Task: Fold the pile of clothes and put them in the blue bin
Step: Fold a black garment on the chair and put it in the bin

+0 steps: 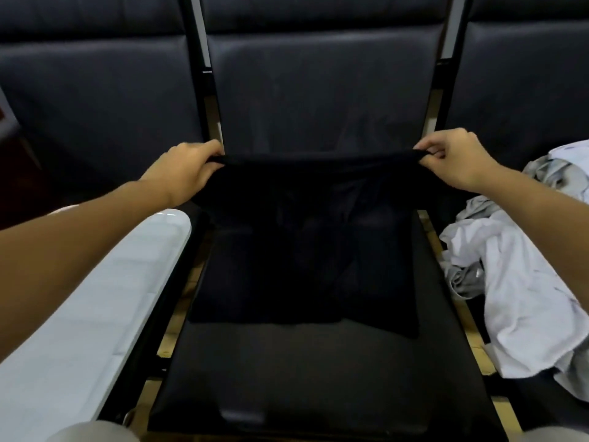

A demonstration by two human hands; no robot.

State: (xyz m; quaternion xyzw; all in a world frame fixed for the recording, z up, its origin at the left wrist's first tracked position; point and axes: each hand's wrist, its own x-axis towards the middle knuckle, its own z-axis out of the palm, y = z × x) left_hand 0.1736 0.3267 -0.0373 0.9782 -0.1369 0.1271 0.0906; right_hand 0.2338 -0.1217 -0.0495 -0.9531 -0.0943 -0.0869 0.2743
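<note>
Both grips, left hand (185, 167) & right hand (455, 161), pinching black garment (306, 237) top corners over middle seat (318, 371); pale clothes pile (522, 282) right.

The black garment (302, 250) is matt, soft cloth that gives back almost no light. The seat cushion (318, 378) under it and the chair backrest (318, 90) look like smooth dark leatherette with a faint sheen. The white bin (79, 314) at the left is glossy plastic. The pile of clothes (522, 282) is crumpled white and grey cloth, matt.
</note>
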